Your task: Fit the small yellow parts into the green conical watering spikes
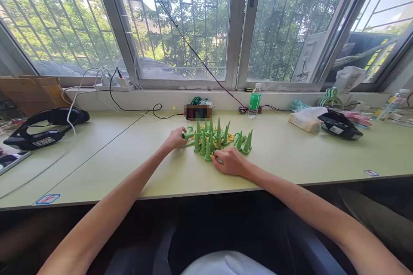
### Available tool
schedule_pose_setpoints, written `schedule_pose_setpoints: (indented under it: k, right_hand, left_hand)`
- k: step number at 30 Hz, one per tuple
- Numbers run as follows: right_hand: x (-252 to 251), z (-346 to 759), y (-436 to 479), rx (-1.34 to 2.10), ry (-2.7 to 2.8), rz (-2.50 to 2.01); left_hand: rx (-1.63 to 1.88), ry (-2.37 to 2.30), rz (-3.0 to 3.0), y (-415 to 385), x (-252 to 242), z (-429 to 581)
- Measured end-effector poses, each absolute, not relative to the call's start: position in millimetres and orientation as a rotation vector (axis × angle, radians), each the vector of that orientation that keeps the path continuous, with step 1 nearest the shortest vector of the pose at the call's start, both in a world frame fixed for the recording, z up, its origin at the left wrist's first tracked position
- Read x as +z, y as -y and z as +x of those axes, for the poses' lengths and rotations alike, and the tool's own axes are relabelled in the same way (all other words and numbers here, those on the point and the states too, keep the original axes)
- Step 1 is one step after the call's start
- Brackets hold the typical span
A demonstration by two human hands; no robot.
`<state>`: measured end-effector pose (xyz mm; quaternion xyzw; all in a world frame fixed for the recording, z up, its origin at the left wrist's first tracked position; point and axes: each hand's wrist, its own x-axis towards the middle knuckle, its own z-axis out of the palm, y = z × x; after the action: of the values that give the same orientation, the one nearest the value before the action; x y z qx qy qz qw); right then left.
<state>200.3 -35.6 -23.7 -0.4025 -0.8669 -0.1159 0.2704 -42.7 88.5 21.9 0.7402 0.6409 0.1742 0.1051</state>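
So the cones [208,152] sit in a bunch mid-table [280,154], with small pieces [229,138] lying among them — use that bunch as the clock centre, the person's seat at 6. Left hand [178,137] is at 9, right hand [231,161] around 4, both right up at the bunch. Just behind at 12 there's a blurred-out device [197,112]. Bottle [254,101] is between 1 and 2. Tissue pack [305,122] is near 3, pouch [340,125] just past it. Way out at 9: a headset [45,131], cardboard box [29,94] behind it. Power strip [114,88] is at 10 — up on the window ledge [161,98].
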Motion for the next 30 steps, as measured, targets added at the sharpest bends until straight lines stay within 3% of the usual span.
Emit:
schedule_pose_setpoints:
  k: [20,26,30]
  right_hand:
    - [-25.4,200.9,34.4,-0.312,2.329,-1.107]
    - [-24.9,201.5,34.2,-0.287,2.312,-1.13]
    - [-26.7,201.7,33.0,-0.266,2.267,-1.169]
  left_hand:
    - [0.499,-1.688,2.251,-71.5,41.8,-54.0]
    - [0.872,-1.572,2.42,-37.4,57.0,-57.6]
    - [1.223,-1.256,2.533,-1.0,62.4,-42.8]
